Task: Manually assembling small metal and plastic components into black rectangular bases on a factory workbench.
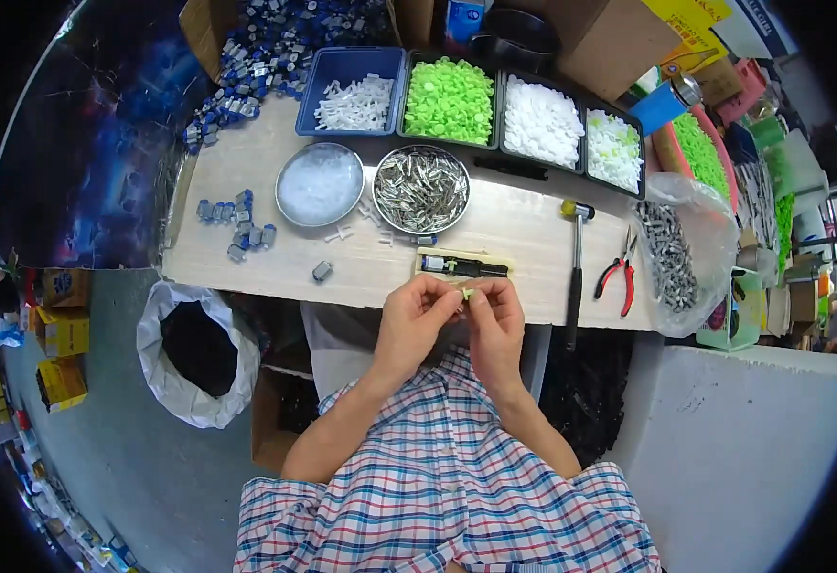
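Head view shows a small green piece (467,293) pinched between the fingertips of both hands, held in the air just off the near edge of the tabletop (524,229). The left hand (417,320) and right hand (497,323) meet around it, each grip clamped on it from its own side, thumbs uppermost; whether a second part sits inside the pinch is too small to tell.

Doing this step well seems to call for keeping the piece square between the two grips and pressing evenly, so it neither twists nor pops out over the table's edge.

Just beyond the grip lies a flat block with a dark tool on it (463,266). Farther out stand a round tin of metal parts (421,188) and a round tin of pale bits (319,183); beyond those, a tray of green caps (449,99). Out to the right of the grip lie a small hammer (576,258) and red-handled pliers (619,274).
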The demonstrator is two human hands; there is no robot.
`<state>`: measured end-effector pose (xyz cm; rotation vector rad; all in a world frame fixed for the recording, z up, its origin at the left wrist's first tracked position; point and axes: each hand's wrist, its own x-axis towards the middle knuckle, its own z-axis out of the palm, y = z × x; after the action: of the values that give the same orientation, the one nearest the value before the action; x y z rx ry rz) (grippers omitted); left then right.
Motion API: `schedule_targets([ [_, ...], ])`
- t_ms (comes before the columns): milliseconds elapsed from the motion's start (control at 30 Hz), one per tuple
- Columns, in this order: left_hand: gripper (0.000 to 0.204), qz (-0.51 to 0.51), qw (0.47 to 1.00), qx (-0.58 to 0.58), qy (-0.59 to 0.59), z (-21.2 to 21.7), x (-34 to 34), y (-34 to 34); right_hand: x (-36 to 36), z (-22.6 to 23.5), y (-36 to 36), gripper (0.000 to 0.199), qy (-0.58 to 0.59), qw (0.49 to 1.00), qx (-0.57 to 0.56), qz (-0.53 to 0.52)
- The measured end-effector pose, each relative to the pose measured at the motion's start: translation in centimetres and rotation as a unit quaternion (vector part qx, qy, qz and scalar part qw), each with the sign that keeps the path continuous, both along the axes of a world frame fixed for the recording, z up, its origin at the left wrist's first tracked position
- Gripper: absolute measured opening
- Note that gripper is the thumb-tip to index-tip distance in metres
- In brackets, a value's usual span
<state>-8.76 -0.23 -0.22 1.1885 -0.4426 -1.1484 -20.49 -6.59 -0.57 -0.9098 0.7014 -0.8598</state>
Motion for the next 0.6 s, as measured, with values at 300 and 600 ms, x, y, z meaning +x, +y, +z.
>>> schedule_targets([
  [300,0.01,-0.085,0.982,0.02,0.166,0.3,2.2,1.8,-2.0,0.5,-0.1,0.021,0.158,0.909,-0.379,0.077],
  [600,0.012,-0.124,0.99,0.057,0.044,0.7,1.8,1.9,-2.0,1.0,-1.5,0.024,0.218,0.801,-0.551,0.084],
])
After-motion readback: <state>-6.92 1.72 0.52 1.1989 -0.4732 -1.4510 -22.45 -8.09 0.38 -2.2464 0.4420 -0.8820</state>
